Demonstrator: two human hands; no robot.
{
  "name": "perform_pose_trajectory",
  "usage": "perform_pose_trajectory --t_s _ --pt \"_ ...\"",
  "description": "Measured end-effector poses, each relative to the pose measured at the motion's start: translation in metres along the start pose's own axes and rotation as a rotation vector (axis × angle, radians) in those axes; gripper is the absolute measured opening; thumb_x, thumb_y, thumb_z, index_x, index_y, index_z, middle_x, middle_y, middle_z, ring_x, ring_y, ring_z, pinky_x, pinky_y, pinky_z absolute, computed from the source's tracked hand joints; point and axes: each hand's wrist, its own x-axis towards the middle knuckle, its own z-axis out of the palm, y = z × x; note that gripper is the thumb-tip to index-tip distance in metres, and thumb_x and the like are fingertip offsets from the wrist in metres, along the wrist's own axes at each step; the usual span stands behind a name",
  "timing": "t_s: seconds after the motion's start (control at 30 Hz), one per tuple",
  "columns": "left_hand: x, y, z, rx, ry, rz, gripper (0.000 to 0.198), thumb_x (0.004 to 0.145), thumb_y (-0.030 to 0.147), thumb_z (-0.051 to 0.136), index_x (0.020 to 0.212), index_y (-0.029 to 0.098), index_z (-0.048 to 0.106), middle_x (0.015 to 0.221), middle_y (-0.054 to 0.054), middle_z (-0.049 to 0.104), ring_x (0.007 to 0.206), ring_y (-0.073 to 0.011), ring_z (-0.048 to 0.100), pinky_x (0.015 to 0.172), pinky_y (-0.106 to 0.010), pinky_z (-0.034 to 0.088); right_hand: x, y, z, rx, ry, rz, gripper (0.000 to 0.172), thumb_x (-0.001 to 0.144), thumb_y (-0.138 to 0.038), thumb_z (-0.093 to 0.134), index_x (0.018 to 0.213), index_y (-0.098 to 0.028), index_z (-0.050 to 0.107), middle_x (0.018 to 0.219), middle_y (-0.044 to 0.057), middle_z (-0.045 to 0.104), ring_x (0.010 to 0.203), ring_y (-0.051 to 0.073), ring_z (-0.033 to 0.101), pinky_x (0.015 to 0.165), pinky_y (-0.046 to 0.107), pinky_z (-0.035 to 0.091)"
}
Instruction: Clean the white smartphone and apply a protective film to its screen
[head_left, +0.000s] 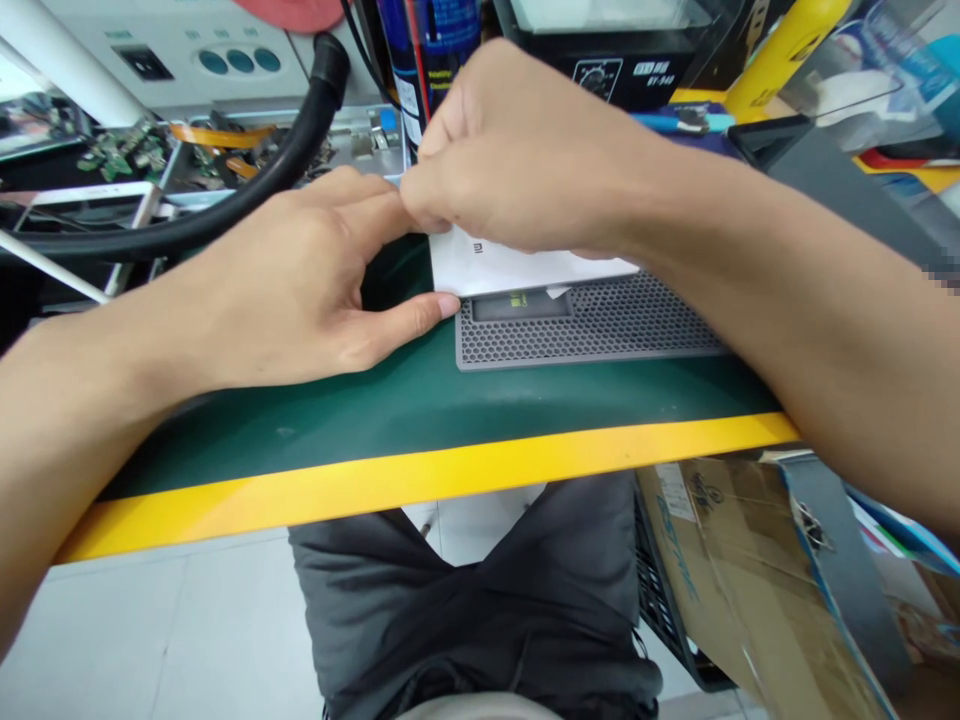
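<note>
Two hands in view, both on one part.

- 1x white Mi panel [517,268]: lies flat on the near-left part of the grey honeycomb mat [615,325], logo side up. Most of it is hidden under the right hand, so I can't tell if it is a bare cover or a whole phone.
- right hand [525,150]: fingers curled down and pinched tight on the panel's far-left corner, palm covering the top of the panel.
- left hand [300,280]: mostly open. The forefinger reaches to that same far-left corner and meets the right fingertips. The thumb lies straight along the surface with its tip at the panel's near-left corner. It is bracing the left edge, not a closed grip.
- 1x honeycomb mat: sits on the green surface [360,410], with one dark recess carrying a green label [519,303] just in front of the panel.
- 1x yellow edge strip [420,475] along the near side of the surface.

Behind the hands:
- 1x thick black hose [247,190] running left to right
- 1x blue spray can [431,45]
- 1x black box with a dial [615,70]
- 1x grey unit with 3 round teal buttons [240,60]
- 1x white-framed phone [90,200] far left

Below the surface, on the right: 1x cardboard box [735,570].
</note>
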Motion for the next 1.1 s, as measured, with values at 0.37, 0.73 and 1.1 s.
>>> perform_pose_trajectory --t_s 0.37,0.73,1.1 --pt "0.0011 -0.0047 0.0042 0.107 0.047 0.016 0.063 0.085 0.067 0.043 0.119 0.016 0.059 0.096 -0.003 0.053 0.097 -0.0270 0.060 0.090 -0.047 0.048 0.0011 -0.0035 0.0058 -0.082 0.038 -0.019 0.034 0.071 -0.006 0.047 0.047 -0.016 0.027 0.057 -0.003 0.007 0.055 0.005 0.006 0.042 0.021 -0.001" --pt "0.0009 -0.0033 0.0038 0.097 0.046 0.023 0.063 0.087 0.065 0.043 0.119 0.014 0.059 0.094 -0.005 0.054 0.095 -0.0255 0.058 0.088 -0.045 0.046 0.0021 -0.0028 0.0047 -0.100 0.033 -0.012 0.039 0.072 -0.007 0.048 0.057 -0.020 0.015 0.064 -0.002 0.009 0.057 0.006 0.008 0.040 0.023 0.001" --pt "0.0017 -0.0044 0.0042 0.101 0.055 0.026 0.063 0.085 0.066 0.044 0.117 0.014 0.060 0.095 -0.005 0.054 0.096 -0.0262 0.059 0.088 -0.046 0.047 0.0010 -0.0014 0.0053 -0.106 0.025 -0.025 0.033 0.072 -0.007 0.047 0.050 -0.018 0.025 0.063 -0.002 0.009 0.057 0.006 0.007 0.047 0.025 0.002"
